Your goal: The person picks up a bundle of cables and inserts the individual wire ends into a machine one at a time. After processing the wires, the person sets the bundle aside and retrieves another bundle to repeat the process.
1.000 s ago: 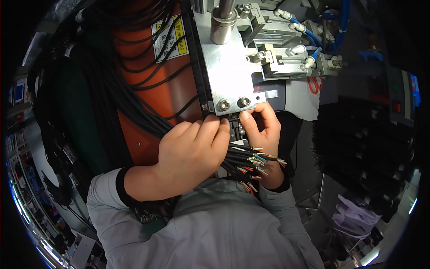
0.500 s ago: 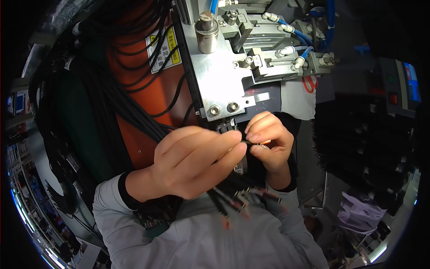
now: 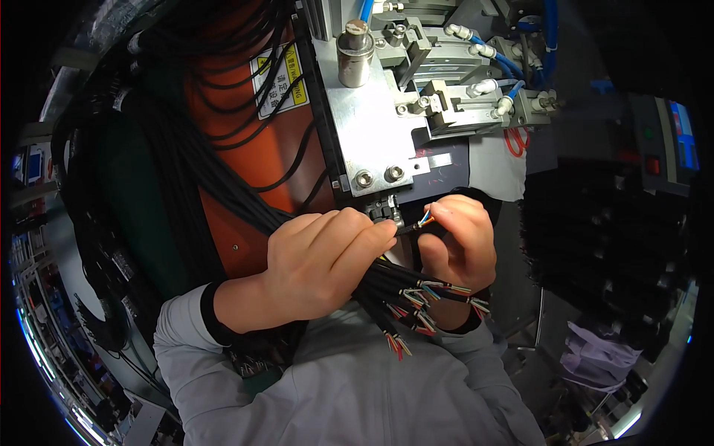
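Note:
My left hand point(image 3: 320, 260) is closed on a black cable, pinching it close to its stripped end. From that end fan out thin blue, white and orange wires point(image 3: 424, 219). The index fingertip of my right hand point(image 3: 468, 238) is at these wires, while its thumb stands apart below, leaving a gap. Beneath my left hand a bundle of black cables point(image 3: 379, 286) spreads toward my right wrist, their ends showing red, white, green and other coloured wires. Just beyond my fingers sits a small dark metal fixture point(image 3: 385, 209), under the edge of a silver plate point(image 3: 368, 134).
Pneumatic cylinders point(image 3: 454, 104) with blue hoses stand at the far right of the plate. An orange-red panel point(image 3: 260, 171) with a yellow-and-white label lies left, crossed by black cables point(image 3: 201, 171). A control box point(image 3: 658, 149) with a red switch is at the right.
My right thumb and index finger have come apart, and the coloured wires now show fanned out. My left hand has turned slightly and lowered. The hanging cable bundle has swung up to the right.

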`<state>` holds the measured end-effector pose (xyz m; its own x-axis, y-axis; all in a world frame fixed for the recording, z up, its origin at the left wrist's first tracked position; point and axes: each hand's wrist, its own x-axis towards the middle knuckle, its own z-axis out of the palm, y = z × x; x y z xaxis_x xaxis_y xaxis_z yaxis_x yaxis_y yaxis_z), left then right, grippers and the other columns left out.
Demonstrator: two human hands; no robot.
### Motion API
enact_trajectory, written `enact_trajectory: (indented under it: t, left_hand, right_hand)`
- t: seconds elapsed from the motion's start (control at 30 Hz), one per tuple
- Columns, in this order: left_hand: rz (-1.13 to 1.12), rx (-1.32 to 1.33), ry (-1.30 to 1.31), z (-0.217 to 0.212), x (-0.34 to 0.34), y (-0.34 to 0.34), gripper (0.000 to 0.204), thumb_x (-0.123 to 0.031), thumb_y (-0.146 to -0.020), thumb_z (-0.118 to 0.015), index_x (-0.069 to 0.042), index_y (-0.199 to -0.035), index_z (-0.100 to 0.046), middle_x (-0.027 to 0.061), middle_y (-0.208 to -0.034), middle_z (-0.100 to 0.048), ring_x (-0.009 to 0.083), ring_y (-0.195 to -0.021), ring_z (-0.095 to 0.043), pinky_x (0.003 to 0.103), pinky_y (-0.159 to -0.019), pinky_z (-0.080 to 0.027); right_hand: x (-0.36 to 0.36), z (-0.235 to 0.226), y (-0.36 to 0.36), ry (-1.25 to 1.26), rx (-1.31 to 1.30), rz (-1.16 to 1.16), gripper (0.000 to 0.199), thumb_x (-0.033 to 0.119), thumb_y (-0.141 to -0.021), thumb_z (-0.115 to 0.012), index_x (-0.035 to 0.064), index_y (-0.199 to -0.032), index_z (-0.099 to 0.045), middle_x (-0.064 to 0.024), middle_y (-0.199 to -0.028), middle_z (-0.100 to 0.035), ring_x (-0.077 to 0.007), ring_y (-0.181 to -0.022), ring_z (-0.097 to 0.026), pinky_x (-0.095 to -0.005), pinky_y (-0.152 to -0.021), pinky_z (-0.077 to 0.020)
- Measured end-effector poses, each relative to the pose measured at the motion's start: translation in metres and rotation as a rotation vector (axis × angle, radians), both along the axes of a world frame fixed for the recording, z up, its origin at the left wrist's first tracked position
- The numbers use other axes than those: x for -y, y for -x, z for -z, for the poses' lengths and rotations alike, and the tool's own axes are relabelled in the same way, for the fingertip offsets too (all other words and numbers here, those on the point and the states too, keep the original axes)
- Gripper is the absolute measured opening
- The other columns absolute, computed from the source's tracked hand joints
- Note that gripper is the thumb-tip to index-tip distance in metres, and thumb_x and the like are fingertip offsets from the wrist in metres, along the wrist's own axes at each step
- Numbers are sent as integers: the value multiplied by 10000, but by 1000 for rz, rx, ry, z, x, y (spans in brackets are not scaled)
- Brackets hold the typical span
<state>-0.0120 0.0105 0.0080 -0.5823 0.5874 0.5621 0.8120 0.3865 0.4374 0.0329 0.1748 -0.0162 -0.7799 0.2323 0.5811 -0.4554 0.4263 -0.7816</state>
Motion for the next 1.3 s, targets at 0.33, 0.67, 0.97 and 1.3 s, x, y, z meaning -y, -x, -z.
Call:
enact_trajectory:
  t: [0.33, 0.67, 0.97, 1.3]
  left_hand:
    - [14, -47, 1, -1, -1, 1, 193, -104, -701, -697, 0, -852, -635, 48, -679, -568, 161, -539, -574, 266, -427, -409]
    - [44, -34, 103, 4, 2, 0, 234, -109, -671, -680, 9, -867, -631, 42, -721, -571, 146, -549, -562, 262, -430, -380]
    - [49, -69, 88, 3, 0, 2, 280, -145, -695, -630, -15, -942, -654, 27, -715, -554, 133, -569, -554, 249, -456, -388]
    - [-59, -159, 394, 9, -4, -6, 287, -138, -723, -592, -68, -994, -660, -20, -741, -494, 83, -550, -447, 234, -454, -297]
  right_hand:
    - [5, 0, 0, 171, 93, -100, 255, -10, -686, -770, -16, -913, -655, -109, -843, -628, -212, -760, -581, -301, -672, -474]
    - [-17, -10, 9, 34, 134, -201, 145, -27, -670, -754, 6, -766, -651, -75, -807, -620, -175, -729, -577, -285, -641, -454]
    - [-30, -6, 3, 632, 597, -463, 102, -9, -715, -695, -1, -754, -601, -79, -725, -578, -179, -698, -558, -278, -631, -437]
    - [-16, 12, 17, -161, 303, -78, 87, -24, -708, -668, -7, -713, -583, -83, -694, -563, -217, -649, -526, -306, -602, -436]
